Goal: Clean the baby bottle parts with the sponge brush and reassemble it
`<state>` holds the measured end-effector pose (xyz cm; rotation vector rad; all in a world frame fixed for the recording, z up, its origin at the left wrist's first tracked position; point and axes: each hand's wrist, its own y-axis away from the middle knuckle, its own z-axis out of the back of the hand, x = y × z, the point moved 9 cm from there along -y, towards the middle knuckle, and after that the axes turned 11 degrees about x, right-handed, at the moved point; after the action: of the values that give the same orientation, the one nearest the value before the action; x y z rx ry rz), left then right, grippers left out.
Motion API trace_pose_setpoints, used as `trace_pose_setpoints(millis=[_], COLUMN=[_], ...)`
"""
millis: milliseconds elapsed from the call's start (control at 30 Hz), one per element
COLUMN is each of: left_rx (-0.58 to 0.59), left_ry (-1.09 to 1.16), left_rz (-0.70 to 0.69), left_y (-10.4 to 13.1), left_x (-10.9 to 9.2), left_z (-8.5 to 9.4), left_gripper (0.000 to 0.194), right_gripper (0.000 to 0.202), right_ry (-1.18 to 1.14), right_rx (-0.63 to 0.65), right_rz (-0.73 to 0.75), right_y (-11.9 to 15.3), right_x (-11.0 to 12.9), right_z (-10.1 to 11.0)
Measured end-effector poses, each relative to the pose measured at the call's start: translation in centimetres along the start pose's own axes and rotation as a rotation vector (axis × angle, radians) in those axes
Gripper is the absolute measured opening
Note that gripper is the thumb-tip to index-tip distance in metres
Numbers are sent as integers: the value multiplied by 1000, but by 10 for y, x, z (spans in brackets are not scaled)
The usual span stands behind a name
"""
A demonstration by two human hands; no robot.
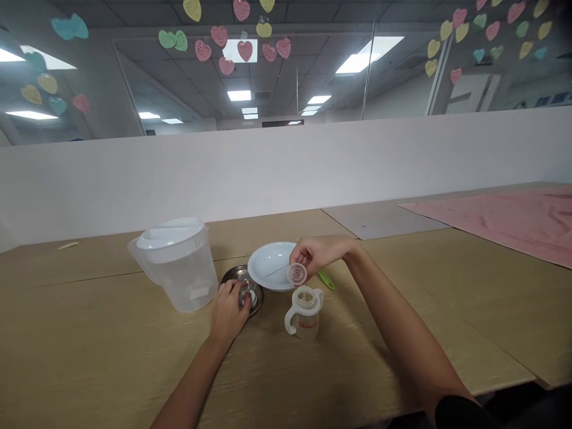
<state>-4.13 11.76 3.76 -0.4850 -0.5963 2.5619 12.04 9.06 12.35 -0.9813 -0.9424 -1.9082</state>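
Note:
My right hand (pixel 315 253) is closed on a small clear round piece (pixel 297 274) with rings on its face, held above a baby bottle. That baby bottle (pixel 308 325) stands upright, with a white two-handled collar, an uncovered mouth and red print on its side. My left hand (pixel 230 307) has its fingers curled around a clear domed piece (pixel 246 292) with a white round part, over a shallow metal dish (pixel 230 274). Its fingers partly hide the dish. Behind both hands sits a white bowl (pixel 268 256) with a thin line, perhaps a stick, across it.
A translucent lidded pitcher (pixel 190 274) stands left of the dish. A green handle (pixel 326 280) pokes out beside the bowl. Pink cloth (pixel 504 220) lies at the far right of the wooden table (pixel 111 345). Behind rises a white wall (pixel 268 173).

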Motion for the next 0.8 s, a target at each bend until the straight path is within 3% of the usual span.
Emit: trace_pose_setpoints(millis=[167,333,433,567,667,800], left_rx=[12,-155,-325,-514,-548,-538], left_ry=[42,173,273,271,241,256], left_rz=[35,52,41,-118,-228,-308], left_y=[-1,3,10,20,25,27], left_x=[2,2,2,-14,-26,-35], left_z=[-1,23,42,60,61,59], left_gripper=[19,22,19,14,13,15], right_gripper=[18,28,34,48,56,39], right_ry=[181,164,186,363,507,615], right_rx=[-2,46,-54,-251,-319,-371], right_rz=[-34,-97,-42,152,274,277], right_y=[4,2,-6,-27,-45,-57], right_x=[-1,-10,-3,24,39,39], right_z=[3,4,10,4,-13,-18])
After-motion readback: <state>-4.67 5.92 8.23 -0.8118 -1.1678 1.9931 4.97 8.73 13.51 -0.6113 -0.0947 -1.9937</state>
